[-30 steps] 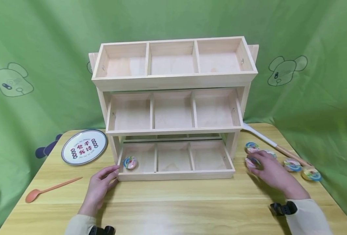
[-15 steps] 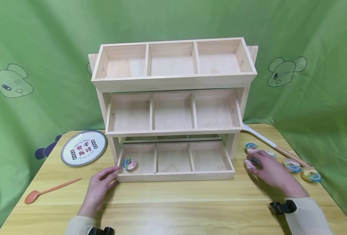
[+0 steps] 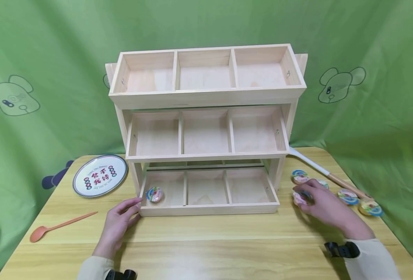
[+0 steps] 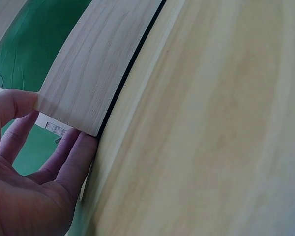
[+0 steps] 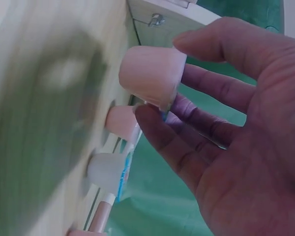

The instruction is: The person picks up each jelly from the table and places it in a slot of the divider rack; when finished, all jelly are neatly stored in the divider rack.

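At the bottom tray (image 3: 206, 210) of a three-tier wooden rack, my left hand (image 3: 119, 221) holds the left front corner; the left wrist view shows the thumb and fingers about the tray's end (image 4: 88, 73). My right hand (image 3: 323, 204) pinches a pink jelly cup (image 5: 152, 73) between thumb and fingers, to the right of the rack. In the right wrist view the cup's base faces the camera, and its lid is mostly hidden. Another jelly cup (image 3: 155, 194) lies in the bottom tray's left compartment.
Several jelly cups stand near my right hand, one (image 3: 300, 176) behind it and one (image 3: 370, 207) near the table's right edge. A long-handled white utensil (image 3: 311, 161) lies behind them. A round plate (image 3: 100, 175) and an orange spoon (image 3: 63, 224) lie at left.
My right wrist has shifted slightly to the right, and the pinched jelly cup has moved a little. The left hand keeps its place at the tray corner.
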{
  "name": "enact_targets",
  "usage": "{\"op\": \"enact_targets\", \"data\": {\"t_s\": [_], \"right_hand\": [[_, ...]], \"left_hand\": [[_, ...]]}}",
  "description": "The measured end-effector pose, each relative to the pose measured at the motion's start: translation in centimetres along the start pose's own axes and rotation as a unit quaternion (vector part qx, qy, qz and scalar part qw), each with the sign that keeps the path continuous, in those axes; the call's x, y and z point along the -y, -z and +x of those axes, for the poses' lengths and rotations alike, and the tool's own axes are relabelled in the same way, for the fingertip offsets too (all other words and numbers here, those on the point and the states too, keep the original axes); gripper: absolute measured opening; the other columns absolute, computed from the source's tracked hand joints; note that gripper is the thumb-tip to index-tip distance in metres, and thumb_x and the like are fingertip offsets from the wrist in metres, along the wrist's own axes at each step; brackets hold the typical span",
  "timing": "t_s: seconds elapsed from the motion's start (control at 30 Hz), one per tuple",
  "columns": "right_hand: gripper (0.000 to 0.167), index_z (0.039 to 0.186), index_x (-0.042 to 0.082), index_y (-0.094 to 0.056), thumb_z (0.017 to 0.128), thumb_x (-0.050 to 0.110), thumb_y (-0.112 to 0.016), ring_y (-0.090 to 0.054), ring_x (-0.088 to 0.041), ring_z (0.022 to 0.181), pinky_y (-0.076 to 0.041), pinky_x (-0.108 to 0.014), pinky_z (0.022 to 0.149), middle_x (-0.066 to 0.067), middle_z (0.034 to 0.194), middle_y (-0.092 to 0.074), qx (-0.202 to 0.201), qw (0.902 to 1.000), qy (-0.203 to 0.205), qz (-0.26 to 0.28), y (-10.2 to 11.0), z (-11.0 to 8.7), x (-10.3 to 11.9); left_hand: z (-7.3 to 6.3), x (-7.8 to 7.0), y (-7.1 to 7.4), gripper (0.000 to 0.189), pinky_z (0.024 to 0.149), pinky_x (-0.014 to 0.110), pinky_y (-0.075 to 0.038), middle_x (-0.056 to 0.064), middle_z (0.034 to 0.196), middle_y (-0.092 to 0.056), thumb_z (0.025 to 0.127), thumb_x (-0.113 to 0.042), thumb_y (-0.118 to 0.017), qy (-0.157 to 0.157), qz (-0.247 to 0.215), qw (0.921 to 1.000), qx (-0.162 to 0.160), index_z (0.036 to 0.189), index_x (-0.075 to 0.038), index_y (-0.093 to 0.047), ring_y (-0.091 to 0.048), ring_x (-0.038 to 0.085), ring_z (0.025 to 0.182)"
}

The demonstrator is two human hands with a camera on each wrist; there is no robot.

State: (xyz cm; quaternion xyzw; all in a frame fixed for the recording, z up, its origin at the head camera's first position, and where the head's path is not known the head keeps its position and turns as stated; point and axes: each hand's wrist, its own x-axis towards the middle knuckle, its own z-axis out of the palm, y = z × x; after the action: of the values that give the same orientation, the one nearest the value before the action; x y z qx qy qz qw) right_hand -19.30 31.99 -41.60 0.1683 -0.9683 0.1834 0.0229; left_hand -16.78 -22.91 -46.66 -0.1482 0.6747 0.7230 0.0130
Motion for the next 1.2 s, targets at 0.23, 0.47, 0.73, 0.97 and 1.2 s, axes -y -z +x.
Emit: {"op": "enact_targets", "data": {"t_s": [0.23, 0.47, 0.73, 0.97, 1.2], "right_hand": [[0.048, 0.119, -0.001, -0.062, 0.077, 0.012, -0.081, -0.046, -0.055, 0.115, -0.042, -0.071, 0.093, -0.029, 0.131, -0.048, 0.013, 0.9998, 0.007, 0.013, 0.5, -0.1, 1.2], [0.046, 0.120, -0.001, -0.063, 0.079, 0.011, -0.080, -0.046, -0.053, 0.117, -0.039, -0.071, 0.097, -0.027, 0.130, -0.051, 0.011, 0.9994, 0.032, 0.011, 1.3, 0.0, 2.5], [0.044, 0.122, 0.002, -0.064, 0.081, 0.012, -0.078, -0.045, -0.054, 0.119, -0.037, -0.073, 0.097, -0.030, 0.132, -0.050, 0.020, 0.9986, 0.050, 0.000, 2.1, 0.3, 4.4], [0.043, 0.121, 0.003, -0.065, 0.080, 0.009, -0.076, -0.053, -0.043, 0.114, -0.044, -0.069, 0.093, -0.020, 0.123, -0.058, 0.003, 0.9974, 0.072, 0.000, 2.4, 0.6, 5.4], [0.044, 0.121, 0.003, -0.065, 0.079, 0.009, -0.077, -0.057, -0.038, 0.109, -0.050, -0.061, 0.091, -0.014, 0.119, -0.060, 0.003, 0.9960, 0.088, 0.011, 1.9, 1.4, 6.5]], "left_hand": [[0.0, 0.1, 0.1, 0.035, 0.094, 0.029, -0.054, 0.018, 0.135, -0.050, 0.095, -0.003, -0.061, -0.002, 0.004, 1.0000, -0.001, 0.129, 0.007, -0.057, -0.057, 0.021, 0.114], [0.0, 0.1, 0.1, 0.035, 0.094, 0.029, -0.054, 0.018, 0.133, -0.051, 0.095, -0.002, -0.061, -0.007, 0.003, 1.0000, 0.000, 0.128, 0.007, -0.058, -0.057, 0.022, 0.114], [-0.1, 0.1, 0.1, 0.033, 0.094, 0.029, -0.054, 0.018, 0.132, -0.052, 0.095, -0.003, -0.062, -0.013, 0.003, 0.9999, -0.003, 0.126, 0.006, -0.060, -0.057, 0.023, 0.115], [0.0, 0.1, 0.1, 0.034, 0.093, 0.028, -0.054, 0.018, 0.134, -0.050, 0.095, -0.001, -0.060, -0.007, 0.012, 0.9999, 0.000, 0.128, 0.007, -0.058, -0.058, 0.021, 0.113], [-0.1, -0.1, 0.2, 0.037, 0.095, 0.028, -0.053, 0.020, 0.137, -0.048, 0.096, -0.003, -0.060, -0.008, 0.013, 0.9999, 0.005, 0.131, 0.007, -0.055, -0.054, 0.026, 0.119]]}}
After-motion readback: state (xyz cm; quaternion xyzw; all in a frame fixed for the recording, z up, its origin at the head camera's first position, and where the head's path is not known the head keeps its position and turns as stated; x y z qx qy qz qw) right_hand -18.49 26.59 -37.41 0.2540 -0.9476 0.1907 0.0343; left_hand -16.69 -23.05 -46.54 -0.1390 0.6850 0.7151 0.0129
